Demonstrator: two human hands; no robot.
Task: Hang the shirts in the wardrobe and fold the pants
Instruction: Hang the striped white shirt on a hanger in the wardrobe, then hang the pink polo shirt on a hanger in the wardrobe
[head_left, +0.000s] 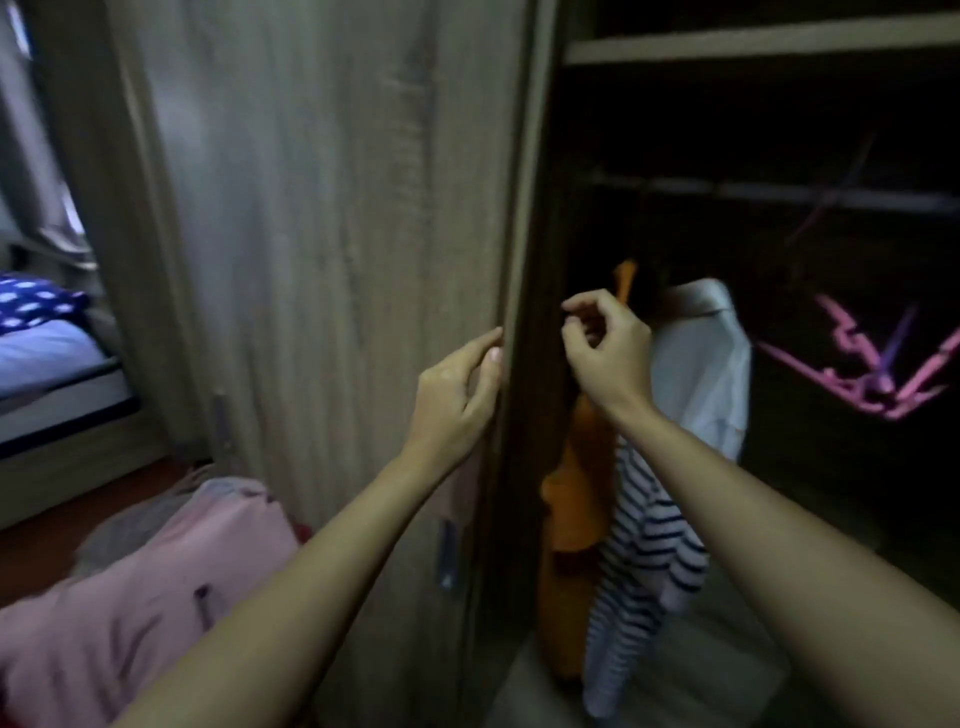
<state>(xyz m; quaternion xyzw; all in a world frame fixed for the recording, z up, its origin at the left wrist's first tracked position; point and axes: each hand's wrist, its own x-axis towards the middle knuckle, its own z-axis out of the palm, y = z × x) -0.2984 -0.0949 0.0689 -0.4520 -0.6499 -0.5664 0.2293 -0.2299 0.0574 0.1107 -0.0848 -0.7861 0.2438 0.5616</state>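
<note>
Two bare hands meet at the right edge of a wood-grain wardrobe door (337, 260). The left hand (460, 395) lies against the door's face with its fingers together and nearly straight, the fingertips (496, 338) touching that edge. The right hand (608, 353) is just past the edge, inside the dark opening, with its fingers curled and thumb and forefinger drawn together. Whether it pinches anything cannot be told in the gloom.

Three garments hang right of the door. An orange garment (571, 519) is nearest the edge, a navy-and-white striped shirt (644, 561) is just beside it, and a white shirt (701, 364) hangs a little farther in, directly behind the right hand. Farther right of the door, well apart from the shirts, a pink plastic hanger (852, 374) tilts in the shadows. A dark hanging rail (779, 192) crosses above the garments, and a wooden shelf (753, 44) sits higher still.

A slim metal handle (445, 556) is set low on the door, near its right edge. In front of the door's lower left, a heap of pink clothing (156, 597) lies crumpled under the left forearm. Beyond the door's left side is a bed (47, 358) carrying a blue pillow with white dots (36, 304).
</note>
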